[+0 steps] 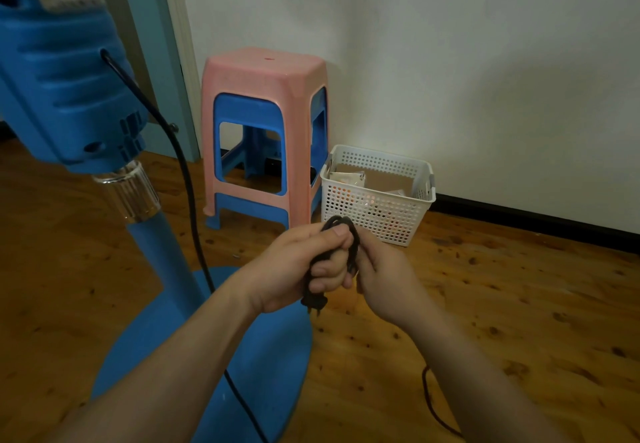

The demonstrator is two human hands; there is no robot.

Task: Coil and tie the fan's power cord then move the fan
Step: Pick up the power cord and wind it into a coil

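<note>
Left hand grips a small bundle of thin black rubber power cord, plug hanging just below the fist. Right hand pinches the coil's far side, fingers curled round the loops. Rest of cord runs slack from tall blue plastic pedestal fan down across its round base to the floor. Cord looks soft, light, springy; likely uncoils if released, so pinch mid-bundle. Fan likely top-heavy; take the pole.

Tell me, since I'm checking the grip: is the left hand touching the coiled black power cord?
Touching. The head view shows the left hand with fingers curled round the coiled black power cord, thumb pressed on its loops.
</note>
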